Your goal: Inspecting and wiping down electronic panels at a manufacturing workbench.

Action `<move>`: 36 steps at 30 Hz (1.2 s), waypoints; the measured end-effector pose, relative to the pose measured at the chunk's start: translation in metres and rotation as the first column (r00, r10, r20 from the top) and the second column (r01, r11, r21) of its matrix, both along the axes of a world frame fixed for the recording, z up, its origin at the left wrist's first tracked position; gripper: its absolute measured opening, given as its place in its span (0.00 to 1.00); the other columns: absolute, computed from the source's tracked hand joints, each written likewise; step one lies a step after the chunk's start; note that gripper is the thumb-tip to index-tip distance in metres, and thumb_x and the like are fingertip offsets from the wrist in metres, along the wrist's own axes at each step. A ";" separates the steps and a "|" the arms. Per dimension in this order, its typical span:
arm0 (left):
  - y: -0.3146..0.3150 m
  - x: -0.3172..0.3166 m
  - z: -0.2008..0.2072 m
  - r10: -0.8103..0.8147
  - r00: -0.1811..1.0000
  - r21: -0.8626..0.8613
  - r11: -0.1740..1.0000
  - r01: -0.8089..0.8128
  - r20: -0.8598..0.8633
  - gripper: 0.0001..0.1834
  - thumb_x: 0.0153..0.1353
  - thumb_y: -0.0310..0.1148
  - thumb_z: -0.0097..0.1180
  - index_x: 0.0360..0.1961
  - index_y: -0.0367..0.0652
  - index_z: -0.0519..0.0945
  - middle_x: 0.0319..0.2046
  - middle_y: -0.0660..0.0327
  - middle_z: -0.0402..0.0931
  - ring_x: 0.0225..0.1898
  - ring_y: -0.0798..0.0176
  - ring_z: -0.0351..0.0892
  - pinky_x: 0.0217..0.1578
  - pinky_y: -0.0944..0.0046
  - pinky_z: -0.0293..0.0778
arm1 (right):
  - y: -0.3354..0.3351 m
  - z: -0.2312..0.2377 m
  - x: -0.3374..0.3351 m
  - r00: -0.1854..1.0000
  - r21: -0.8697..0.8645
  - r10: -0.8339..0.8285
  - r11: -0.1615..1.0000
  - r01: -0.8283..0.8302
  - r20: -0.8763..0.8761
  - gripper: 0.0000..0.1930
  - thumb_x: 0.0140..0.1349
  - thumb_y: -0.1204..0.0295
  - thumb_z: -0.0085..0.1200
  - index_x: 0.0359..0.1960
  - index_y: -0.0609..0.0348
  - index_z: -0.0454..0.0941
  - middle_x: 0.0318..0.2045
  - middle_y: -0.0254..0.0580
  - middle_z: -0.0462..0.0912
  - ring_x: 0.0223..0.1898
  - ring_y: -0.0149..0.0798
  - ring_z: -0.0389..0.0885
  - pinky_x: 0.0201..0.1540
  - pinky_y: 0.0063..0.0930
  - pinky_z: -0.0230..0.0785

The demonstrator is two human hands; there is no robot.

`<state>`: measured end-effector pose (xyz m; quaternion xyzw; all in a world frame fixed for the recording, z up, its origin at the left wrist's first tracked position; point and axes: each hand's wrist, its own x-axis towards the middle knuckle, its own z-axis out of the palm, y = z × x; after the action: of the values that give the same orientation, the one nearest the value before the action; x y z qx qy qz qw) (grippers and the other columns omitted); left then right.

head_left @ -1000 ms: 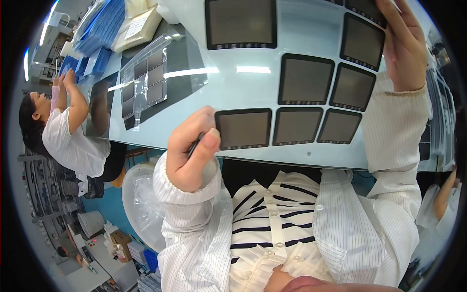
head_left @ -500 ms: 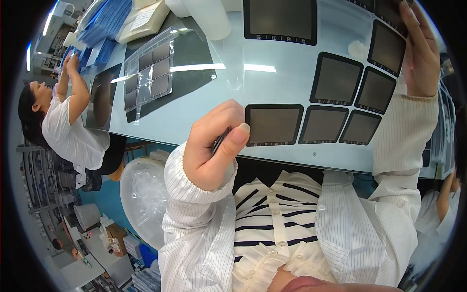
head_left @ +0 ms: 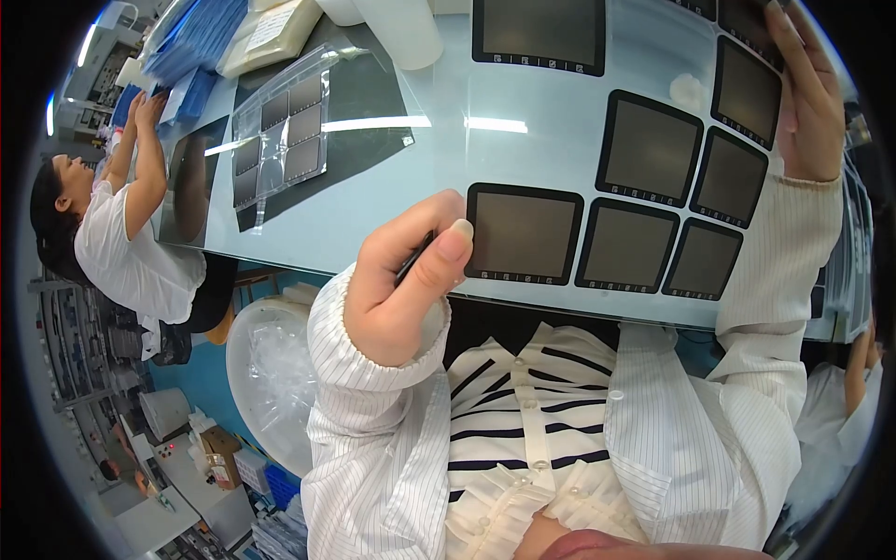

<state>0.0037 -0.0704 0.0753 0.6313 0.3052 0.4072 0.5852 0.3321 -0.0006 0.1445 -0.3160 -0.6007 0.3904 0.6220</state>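
A clear sheet bearing several dark, rounded rectangular panels with black borders spans the space between my hands over the table. My left hand is closed at the sheet's near left, its thumb beside the edge of one panel. A slim black object, its kind unclear, is also tucked in that fist. At the far right, my right hand grips the sheet's edge, fingers over a dark panel and partly cut off by the picture's rim. A small whitish round spot shows among the panels.
To the left, a clear pouch with small dark panels lies on a dark sheet on the glassy table. Blue stacks and a white cylinder stand behind. A large white tub sits below; a person works at left.
The nearest panels look slightly larger and tilted, the right-hand ones lower in view. My left hand has shifted slightly left, still closed. My right hand stays at the far edge.
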 end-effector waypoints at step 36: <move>-0.008 0.015 0.005 0.117 0.992 0.311 0.945 -0.100 -0.037 0.10 0.63 0.28 0.45 0.26 0.32 0.70 0.23 0.59 0.62 0.23 0.66 0.59 0.25 0.71 0.57 | -0.007 -0.004 -0.010 0.944 -0.061 -0.289 0.957 0.283 -0.159 0.14 0.63 0.73 0.47 0.50 0.64 0.70 0.37 0.42 0.81 0.32 0.29 0.82 0.33 0.17 0.74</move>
<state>0.0182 -0.0785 0.0799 0.7083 0.2881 0.4639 0.4473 0.3217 -0.0074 0.1409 -0.3775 -0.4873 0.3322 0.7140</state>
